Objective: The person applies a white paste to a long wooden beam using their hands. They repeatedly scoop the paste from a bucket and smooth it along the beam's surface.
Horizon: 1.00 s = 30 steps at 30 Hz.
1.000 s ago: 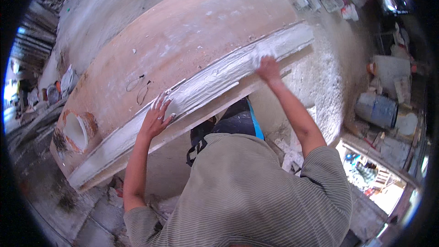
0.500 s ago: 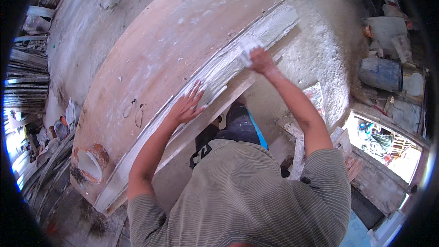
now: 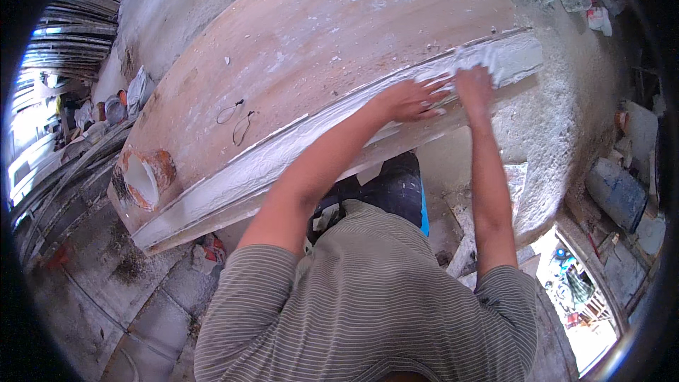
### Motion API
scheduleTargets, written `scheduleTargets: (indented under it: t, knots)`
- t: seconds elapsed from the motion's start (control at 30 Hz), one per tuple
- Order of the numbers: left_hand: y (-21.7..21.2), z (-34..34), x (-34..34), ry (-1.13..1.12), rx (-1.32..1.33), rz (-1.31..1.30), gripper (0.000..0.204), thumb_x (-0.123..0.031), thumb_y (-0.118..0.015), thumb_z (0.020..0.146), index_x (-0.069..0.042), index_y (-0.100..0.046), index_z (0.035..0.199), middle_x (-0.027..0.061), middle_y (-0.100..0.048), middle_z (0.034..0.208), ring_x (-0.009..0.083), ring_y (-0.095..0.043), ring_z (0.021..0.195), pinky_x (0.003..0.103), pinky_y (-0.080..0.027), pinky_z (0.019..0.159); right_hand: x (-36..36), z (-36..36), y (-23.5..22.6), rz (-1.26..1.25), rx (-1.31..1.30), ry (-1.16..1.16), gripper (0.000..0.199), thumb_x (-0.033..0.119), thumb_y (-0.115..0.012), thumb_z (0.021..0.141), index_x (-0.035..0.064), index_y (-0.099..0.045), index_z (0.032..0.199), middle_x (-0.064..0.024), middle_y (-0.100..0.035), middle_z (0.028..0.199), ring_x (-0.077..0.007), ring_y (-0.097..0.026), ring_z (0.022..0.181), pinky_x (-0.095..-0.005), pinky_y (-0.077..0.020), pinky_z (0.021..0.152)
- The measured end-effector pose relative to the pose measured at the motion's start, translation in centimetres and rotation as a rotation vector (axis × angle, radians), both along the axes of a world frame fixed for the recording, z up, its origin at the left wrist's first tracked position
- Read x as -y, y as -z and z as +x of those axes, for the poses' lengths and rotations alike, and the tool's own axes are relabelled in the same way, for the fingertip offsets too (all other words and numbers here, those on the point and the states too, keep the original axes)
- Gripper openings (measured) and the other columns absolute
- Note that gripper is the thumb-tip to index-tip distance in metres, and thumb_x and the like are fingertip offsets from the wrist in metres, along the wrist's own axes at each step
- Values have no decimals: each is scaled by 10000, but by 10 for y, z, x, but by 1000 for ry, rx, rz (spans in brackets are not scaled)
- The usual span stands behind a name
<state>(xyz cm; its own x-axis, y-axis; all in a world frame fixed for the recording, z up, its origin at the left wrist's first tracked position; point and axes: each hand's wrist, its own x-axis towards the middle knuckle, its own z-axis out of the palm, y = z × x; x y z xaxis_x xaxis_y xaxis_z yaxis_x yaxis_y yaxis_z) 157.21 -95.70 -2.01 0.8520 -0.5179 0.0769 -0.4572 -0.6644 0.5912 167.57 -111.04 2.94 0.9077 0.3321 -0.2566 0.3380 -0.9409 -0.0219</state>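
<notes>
A long strip of wet white plaster [image 3: 233, 173] runs along the near straight edge of a big tabletop [image 3: 283, 49], between raised edges. On it, toward its right part, lies my left hand [image 3: 414, 101], fingers stretched and spread, fingertips whitened. Right beside it is my right hand [image 3: 475, 90], smeared by motion and closed over a whitish piece whose kind I cannot make out. Both hands touch or hover just over the strip; the blur hides which for the right one.
An orange-brown ring-shaped pot [image 3: 148, 178] stands at the tabletop's left end. Two thin wire loops [image 3: 240, 127] lie on the top. Long dark strips [image 3: 78, 25] are piled at far left. A blue drum [image 3: 615, 194] lies at right, near a bright opening [image 3: 576, 304].
My left hand has slid right along the strip to beside my right hand. My right hand has also shifted along the strip. The whole view has turned.
</notes>
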Motion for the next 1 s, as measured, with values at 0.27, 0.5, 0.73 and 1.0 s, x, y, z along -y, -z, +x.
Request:
scheduleTargets:
  t: [0.27,0.5,0.73,1.0]
  knots:
    - [-51,-259,-155,-107,-495,384,616,-430,-464,912,-82,-341,1405,150,-119,1542,333,-351,1327,443,-433,939,-94,-211,18,135,-255,-330,486,333,-565,823,-100,-597,1042,-281,-548,1105,-430,-550,1015,-538,-383,965]
    - [-56,-293,-184,-223,-504,400,639,-438,-472,901,-39,-362,1388,176,-105,1538,337,-163,1410,471,-295,1072,-135,-217,29,288,-192,-94,421,296,-550,813,-91,-642,951,-283,-544,1135,-433,-507,1083,-538,-389,971]
    - [-34,-206,-134,-168,-330,334,660,-452,-455,913,4,-358,1380,180,-117,1533,331,-189,1402,443,-278,1094,-26,-41,12,-26,-40,-180,264,186,-491,843,49,-697,936,-235,-632,1006,-399,-554,1039,-538,-407,933]
    - [-33,-70,-50,-148,-329,207,701,-456,-448,911,31,-309,1396,226,-66,1527,358,-174,1400,438,-294,1086,-27,-53,12,232,-142,129,634,412,-559,821,-63,-490,1235,-247,-394,1373,-408,-385,1265,-574,-324,1017]
